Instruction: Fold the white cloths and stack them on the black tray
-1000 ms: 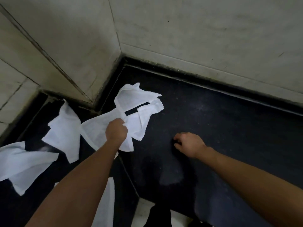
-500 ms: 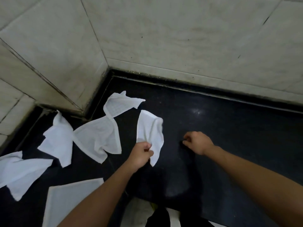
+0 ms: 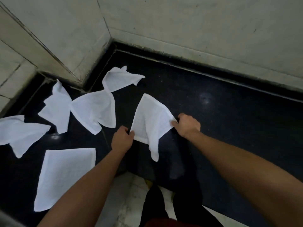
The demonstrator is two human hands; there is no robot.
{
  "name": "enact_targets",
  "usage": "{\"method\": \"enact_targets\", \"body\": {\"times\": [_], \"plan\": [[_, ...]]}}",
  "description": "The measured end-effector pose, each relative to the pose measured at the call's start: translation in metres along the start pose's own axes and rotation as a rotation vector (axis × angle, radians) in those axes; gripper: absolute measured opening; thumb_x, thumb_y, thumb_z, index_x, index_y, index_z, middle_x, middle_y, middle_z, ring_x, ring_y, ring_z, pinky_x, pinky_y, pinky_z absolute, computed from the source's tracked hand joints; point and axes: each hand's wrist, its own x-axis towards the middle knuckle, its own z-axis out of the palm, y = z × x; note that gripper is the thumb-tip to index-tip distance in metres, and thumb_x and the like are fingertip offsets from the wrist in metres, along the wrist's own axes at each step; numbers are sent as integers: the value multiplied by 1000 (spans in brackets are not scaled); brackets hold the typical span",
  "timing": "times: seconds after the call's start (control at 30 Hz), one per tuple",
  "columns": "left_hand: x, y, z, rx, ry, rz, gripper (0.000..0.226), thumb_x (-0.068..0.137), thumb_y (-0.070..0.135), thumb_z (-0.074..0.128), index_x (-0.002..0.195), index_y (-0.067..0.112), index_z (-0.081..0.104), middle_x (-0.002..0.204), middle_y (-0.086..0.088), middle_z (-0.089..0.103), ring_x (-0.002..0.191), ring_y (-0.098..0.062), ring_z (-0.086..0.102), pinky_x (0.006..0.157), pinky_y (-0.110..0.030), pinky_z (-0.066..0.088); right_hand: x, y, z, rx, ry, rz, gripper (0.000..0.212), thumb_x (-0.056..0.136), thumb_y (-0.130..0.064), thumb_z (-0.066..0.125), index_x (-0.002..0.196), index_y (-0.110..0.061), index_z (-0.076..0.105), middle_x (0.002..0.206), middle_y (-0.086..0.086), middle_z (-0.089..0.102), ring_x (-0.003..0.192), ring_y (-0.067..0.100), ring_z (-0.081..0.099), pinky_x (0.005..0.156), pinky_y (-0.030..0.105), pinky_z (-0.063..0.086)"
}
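A white cloth point(image 3: 150, 122) hangs stretched between both hands above the black counter point(image 3: 229, 115). My left hand point(image 3: 122, 140) pinches its near left corner and my right hand point(image 3: 188, 125) pinches its right corner. One loose corner droops toward me. Several other white cloths lie crumpled to the left, among them a crumpled cloth point(image 3: 95, 110), a far cloth point(image 3: 121, 78) by the wall corner and a left cloth point(image 3: 19, 133). A flat white cloth point(image 3: 65, 174) lies spread near my left forearm. I cannot tell a black tray apart from the dark surface.
Pale tiled walls point(image 3: 180, 22) meet in a corner behind the counter and close it off at the back and left. Below, between my arms, a light floor point(image 3: 127, 199) and dark trouser legs show past the counter's front edge.
My left hand carried one cloth from the crumpled pile to the right. My right hand, a loose fist on the counter before, now grips that cloth's other corner, spreading it.
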Motion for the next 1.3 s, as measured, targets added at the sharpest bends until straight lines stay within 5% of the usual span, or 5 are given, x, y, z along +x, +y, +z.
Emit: {"method": "enact_targets", "body": {"times": [0.27, 0.57, 0.83, 1.13, 1.3], "plan": [[1, 3, 23, 88, -148, -18, 22, 83, 24, 62, 73, 7, 52, 69, -5, 54, 71, -24, 57, 59, -28, 40, 3, 14, 7, 147, -53, 174, 21, 87, -36, 61, 97, -18, 66, 105, 7, 66, 96, 29, 62, 77, 33, 46], [-30, 25, 41, 41, -402, 90, 36, 75, 21, 70, 53, 17, 42, 55, -2, 45, 54, -18, 50, 59, -42, 54, 16, 81, -46, 463, 187, 331, 1, 87, -19, 66, 87, -19, 65, 97, 5, 68, 97, 25, 64, 85, 33, 51], [-34, 26, 34, 190, -513, 46, 33, 81, 30, 68, 60, 13, 48, 60, -6, 55, 53, -21, 55, 55, -35, 51, 19, 70, -32, 769, 110, 464, 38, 87, -25, 70, 120, -13, 58, 115, 6, 60, 105, 24, 58, 91, 36, 50], [-29, 35, 33, 229, -507, 40, 24, 83, 23, 65, 67, 8, 56, 63, -10, 62, 58, -24, 62, 63, -38, 57, -57, 94, 6, 740, -298, 453, 22, 82, -22, 75, 95, -8, 66, 91, 4, 69, 75, 16, 64, 57, 25, 48], [-35, 38, 35, 229, -527, 18, 19, 82, 18, 65, 69, 5, 58, 65, -12, 64, 49, -23, 57, 50, -30, 48, -70, 110, 9, 775, -152, 498, 14, 87, -16, 67, 83, -3, 62, 77, 10, 67, 56, 16, 61, 50, 26, 47]]}}
